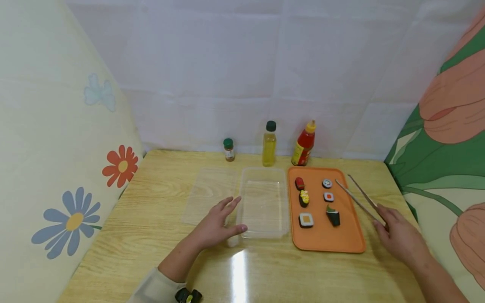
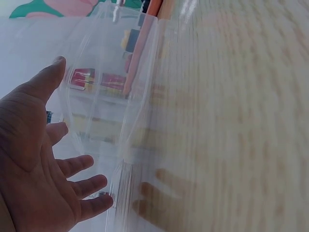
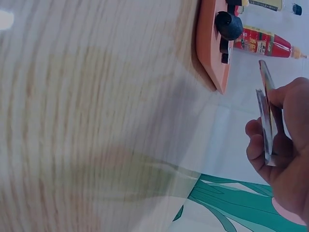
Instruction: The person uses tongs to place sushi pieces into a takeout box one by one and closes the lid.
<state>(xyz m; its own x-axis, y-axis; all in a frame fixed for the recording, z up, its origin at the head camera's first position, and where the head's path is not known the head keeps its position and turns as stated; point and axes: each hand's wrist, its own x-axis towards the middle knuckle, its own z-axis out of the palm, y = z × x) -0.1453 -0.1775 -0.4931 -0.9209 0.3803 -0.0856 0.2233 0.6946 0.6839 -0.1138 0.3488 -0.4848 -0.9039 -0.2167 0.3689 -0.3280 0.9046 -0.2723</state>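
Observation:
My left hand (image 1: 217, 225), fingers spread and thumb out, is at the left side of a clear plastic container (image 1: 284, 210). In the left wrist view its palm faces the container's wall; whether it touches cannot be told. Metal tongs (image 1: 358, 200) are gripped in my right hand (image 1: 401, 233), tips apart over the right edge of an orange tray (image 1: 318, 243). Sushi pieces lie on the tray: a red-topped one (image 1: 299, 183), a yellow-topped one (image 1: 304, 198), a large square roll (image 1: 306, 220), a round roll (image 1: 327, 183), a small square roll (image 1: 329, 197) and a hand roll (image 1: 333, 217).
A flat clear lid (image 1: 210, 189) lies left of the container. Along the back stand a green-capped spice jar (image 1: 229, 150), an oil bottle (image 1: 269, 147) and a red sauce bottle (image 1: 304, 144). White cloth hangs behind the wooden table (image 1: 151, 235), with flowered cloth on both sides.

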